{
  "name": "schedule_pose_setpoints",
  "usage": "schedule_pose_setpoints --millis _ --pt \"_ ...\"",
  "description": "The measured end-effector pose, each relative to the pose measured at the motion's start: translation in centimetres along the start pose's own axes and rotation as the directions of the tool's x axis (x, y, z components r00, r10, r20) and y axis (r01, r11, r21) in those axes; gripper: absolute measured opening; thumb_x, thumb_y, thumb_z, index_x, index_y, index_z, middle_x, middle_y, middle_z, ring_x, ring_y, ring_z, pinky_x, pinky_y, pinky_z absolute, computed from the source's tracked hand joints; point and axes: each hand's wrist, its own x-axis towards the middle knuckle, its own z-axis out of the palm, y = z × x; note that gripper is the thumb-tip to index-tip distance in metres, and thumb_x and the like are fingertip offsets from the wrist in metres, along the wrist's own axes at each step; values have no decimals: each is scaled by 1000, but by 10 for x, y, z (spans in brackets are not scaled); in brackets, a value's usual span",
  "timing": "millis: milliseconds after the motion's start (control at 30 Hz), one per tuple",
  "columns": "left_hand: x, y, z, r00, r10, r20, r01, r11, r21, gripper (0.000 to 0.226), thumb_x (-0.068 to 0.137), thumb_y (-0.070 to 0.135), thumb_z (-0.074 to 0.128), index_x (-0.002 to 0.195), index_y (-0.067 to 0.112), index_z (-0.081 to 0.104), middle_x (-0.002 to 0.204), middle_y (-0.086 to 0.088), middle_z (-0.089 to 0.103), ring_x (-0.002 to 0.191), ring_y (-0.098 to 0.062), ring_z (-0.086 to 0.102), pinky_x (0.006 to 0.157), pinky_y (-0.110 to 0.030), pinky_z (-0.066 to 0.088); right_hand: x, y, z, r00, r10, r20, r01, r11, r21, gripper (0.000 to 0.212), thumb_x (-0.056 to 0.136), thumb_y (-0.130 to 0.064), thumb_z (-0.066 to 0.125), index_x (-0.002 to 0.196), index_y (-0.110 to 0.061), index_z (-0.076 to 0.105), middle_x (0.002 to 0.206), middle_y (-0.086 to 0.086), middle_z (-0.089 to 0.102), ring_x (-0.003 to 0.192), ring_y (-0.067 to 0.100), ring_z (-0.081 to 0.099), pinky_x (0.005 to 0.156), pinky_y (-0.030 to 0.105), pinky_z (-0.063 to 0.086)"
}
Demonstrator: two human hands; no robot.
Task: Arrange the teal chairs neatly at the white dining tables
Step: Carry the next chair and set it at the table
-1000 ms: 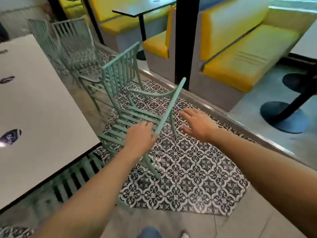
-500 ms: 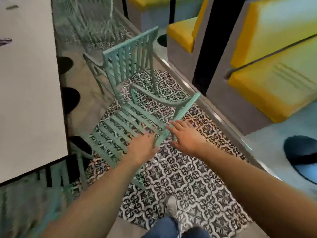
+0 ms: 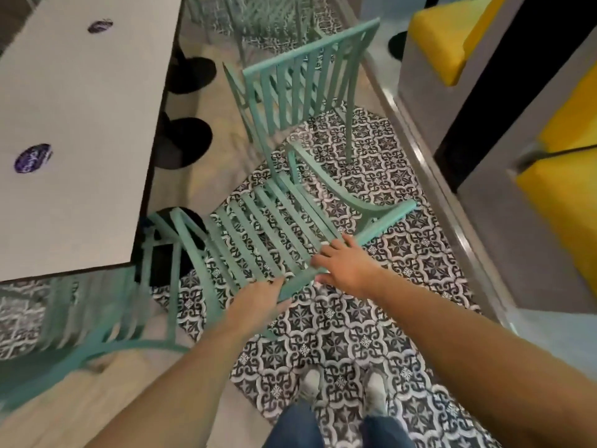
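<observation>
Teal slatted chair (image 3: 274, 227), tilted with its backrest toward the viewer, is held by the top rail over the patterned tile floor (image 3: 355, 334), just off the near corner of the white dining table (image 3: 80, 124). The rail is gripped by the left hand (image 3: 258, 297), fingers curled over it. It is touched by the right hand (image 3: 347, 265) with fingers extended, nearly straight. Both forearms are stretched forward and down. A second teal chair (image 3: 303, 82) is seen upright beyond.
</observation>
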Motion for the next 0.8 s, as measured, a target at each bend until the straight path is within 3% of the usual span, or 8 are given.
schedule_pose_setpoints --millis 367,567,700,800 --pt "38 82 -9 994 -105 -41 102 992 -73 43 96 47 46 127 17 43 91 0 63 83 -20 64 77 -38 55 -10 97 -18 991 -127 40 129 990 -61 41 93 -51 45 132 -37 46 119 -10 53 124 20 42 116 56 12" --pt "72 96 -23 989 -135 -53 128 985 -113 34 96 46 48 116 19 47 87 3 62 74 -16 65 72 -35 58 10 134 -34 985 -166 53 171 980 -101 38 93 -52 45 129 -38 47 119 -9 54 124 20 44 117 56 11" --pt "90 98 -34 991 -129 18 130 989 -64 41 94 51 47 120 19 46 92 0 64 80 -19 66 73 -35 57 19 149 -32 982 -184 37 187 975 -117 41 92 -54 42 129 -36 46 123 -8 55 126 21 45 116 57 14" --pt "104 102 -50 980 -127 152 142 986 -92 46 90 58 50 118 22 53 92 5 62 83 -15 63 69 -29 52 21 150 -29 980 -190 64 195 977 -91 50 91 -63 33 127 -33 49 132 -7 51 132 20 39 118 53 8"
